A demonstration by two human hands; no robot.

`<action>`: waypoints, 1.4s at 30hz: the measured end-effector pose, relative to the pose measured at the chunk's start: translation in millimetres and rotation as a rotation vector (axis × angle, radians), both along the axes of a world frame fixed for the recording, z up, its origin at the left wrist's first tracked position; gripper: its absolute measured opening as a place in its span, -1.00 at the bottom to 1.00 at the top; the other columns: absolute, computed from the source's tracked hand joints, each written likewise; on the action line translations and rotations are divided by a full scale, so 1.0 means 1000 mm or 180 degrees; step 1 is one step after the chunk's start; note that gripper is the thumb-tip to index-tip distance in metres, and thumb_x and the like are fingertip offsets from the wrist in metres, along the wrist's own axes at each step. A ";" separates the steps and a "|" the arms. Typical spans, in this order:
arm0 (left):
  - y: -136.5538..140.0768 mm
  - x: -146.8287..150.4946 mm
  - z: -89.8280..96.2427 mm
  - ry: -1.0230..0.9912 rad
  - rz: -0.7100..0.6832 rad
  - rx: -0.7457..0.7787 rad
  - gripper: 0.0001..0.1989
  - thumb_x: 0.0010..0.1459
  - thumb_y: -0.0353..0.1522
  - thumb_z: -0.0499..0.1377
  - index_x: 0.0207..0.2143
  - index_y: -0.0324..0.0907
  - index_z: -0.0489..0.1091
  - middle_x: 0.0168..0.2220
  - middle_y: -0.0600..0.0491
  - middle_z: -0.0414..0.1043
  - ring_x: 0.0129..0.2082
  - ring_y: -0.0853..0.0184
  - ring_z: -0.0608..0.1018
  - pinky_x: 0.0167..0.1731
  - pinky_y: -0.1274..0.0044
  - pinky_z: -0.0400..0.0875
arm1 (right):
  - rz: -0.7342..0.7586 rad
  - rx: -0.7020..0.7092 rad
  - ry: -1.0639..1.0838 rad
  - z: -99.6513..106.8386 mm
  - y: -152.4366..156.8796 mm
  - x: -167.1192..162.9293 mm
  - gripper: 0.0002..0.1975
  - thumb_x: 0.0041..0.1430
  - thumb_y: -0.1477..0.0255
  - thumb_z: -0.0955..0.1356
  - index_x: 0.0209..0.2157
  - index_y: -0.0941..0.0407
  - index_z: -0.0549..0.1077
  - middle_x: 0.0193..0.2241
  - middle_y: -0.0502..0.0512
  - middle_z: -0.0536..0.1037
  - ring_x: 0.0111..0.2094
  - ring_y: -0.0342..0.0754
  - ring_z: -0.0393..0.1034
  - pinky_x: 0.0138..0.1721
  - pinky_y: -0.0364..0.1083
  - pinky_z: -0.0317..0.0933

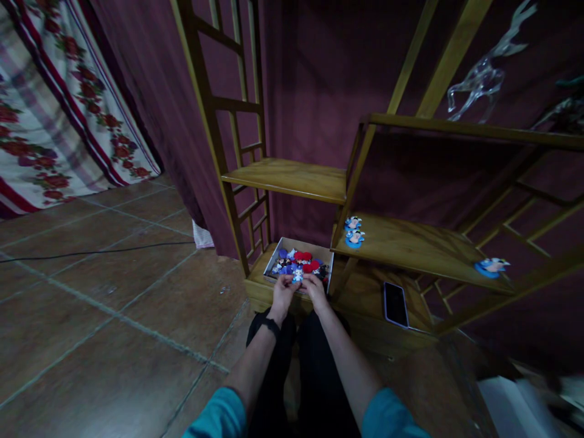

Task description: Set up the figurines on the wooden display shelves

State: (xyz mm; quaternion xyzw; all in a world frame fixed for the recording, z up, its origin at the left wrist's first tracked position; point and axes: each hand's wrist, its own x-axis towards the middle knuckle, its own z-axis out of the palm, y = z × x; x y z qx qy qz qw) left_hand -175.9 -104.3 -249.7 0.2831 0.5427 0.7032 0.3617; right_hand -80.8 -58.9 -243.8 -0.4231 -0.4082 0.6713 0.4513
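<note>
A small white-and-blue figurine (297, 275) is pinched between my two hands, just over the near edge of a shallow box. My left hand (283, 292) grips it from the left, fingers closed; a dark band circles that wrist. From the right, my right hand (314, 288) has its fingers closed on the same figurine. Red, purple and dark figurines (303, 261) lie crowded in the white-edged box (331, 258), which rests on the bottom shelf. My fingers partly cover the figurine and the box's front wall.
Two blue-based figurines (354, 234) stand at the left of the middle shelf (410, 243), another figurine (491, 267) at its right end. A phone (395, 304) lies on the lower shelf. A clear deer ornament (481, 79) stands higher up. A cable (100, 251) crosses the floor.
</note>
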 end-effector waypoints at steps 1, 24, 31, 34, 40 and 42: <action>0.000 0.000 0.001 0.0014 -0.0004 -0.0002 -0.65 -0.32 -0.36 0.36 -0.40 -0.21 0.35 -0.45 0.09 0.41 -0.43 0.40 0.46 -0.34 0.51 0.34 | -0.0003 -0.0011 -0.0006 0.001 0.000 0.000 -0.74 -0.30 0.31 0.41 -0.46 0.10 0.44 -0.49 -0.03 0.53 -0.36 0.02 0.47 -0.32 -0.01 0.37; 0.000 0.000 0.002 -0.0190 -0.0088 -0.0169 -0.59 -0.35 -0.33 0.39 -0.37 -0.24 0.40 -0.46 0.07 0.43 -0.47 0.40 0.45 -0.33 0.48 0.35 | -0.0060 0.0050 -0.0041 -0.001 0.001 0.001 -0.72 -0.25 0.28 0.39 -0.42 0.10 0.43 -0.42 0.00 0.53 -0.32 0.01 0.47 -0.29 -0.01 0.37; 0.001 0.002 0.001 -0.0176 -0.0045 -0.0072 -0.62 -0.33 -0.36 0.38 -0.39 -0.22 0.35 -0.46 0.11 0.40 -0.48 0.42 0.43 -0.33 0.48 0.34 | -0.0121 0.0061 -0.0025 -0.003 0.001 -0.001 -0.73 -0.28 0.30 0.39 -0.44 0.11 0.43 -0.44 -0.01 0.52 -0.36 -0.01 0.45 -0.30 -0.02 0.37; 0.001 0.002 0.001 -0.0140 0.0024 -0.0063 -0.63 -0.33 -0.40 0.37 -0.40 -0.21 0.35 -0.47 0.14 0.36 -0.50 0.46 0.39 -0.37 0.52 0.32 | -0.0112 0.0066 -0.0095 -0.003 0.002 -0.001 -0.73 -0.28 0.28 0.39 -0.46 0.11 0.43 -0.46 -0.02 0.52 -0.37 -0.02 0.45 -0.31 -0.04 0.36; 0.000 0.002 0.005 -0.0055 0.0068 -0.0114 -0.61 -0.36 -0.40 0.36 -0.39 -0.21 0.34 -0.45 0.15 0.35 -0.51 0.48 0.36 -0.40 0.56 0.29 | -0.0085 0.0074 -0.0217 -0.005 0.003 0.000 -0.75 -0.26 0.30 0.39 -0.44 0.09 0.45 -0.46 -0.03 0.53 -0.37 -0.03 0.45 -0.33 -0.06 0.35; 0.000 0.003 0.006 -0.0031 0.0053 -0.0129 -0.60 -0.36 -0.39 0.36 -0.38 -0.20 0.34 -0.44 0.14 0.37 -0.50 0.47 0.37 -0.39 0.56 0.29 | -0.0080 0.0067 -0.0253 -0.005 0.003 0.001 -0.74 -0.26 0.31 0.38 -0.43 0.09 0.46 -0.46 -0.03 0.52 -0.39 -0.04 0.45 -0.34 -0.07 0.34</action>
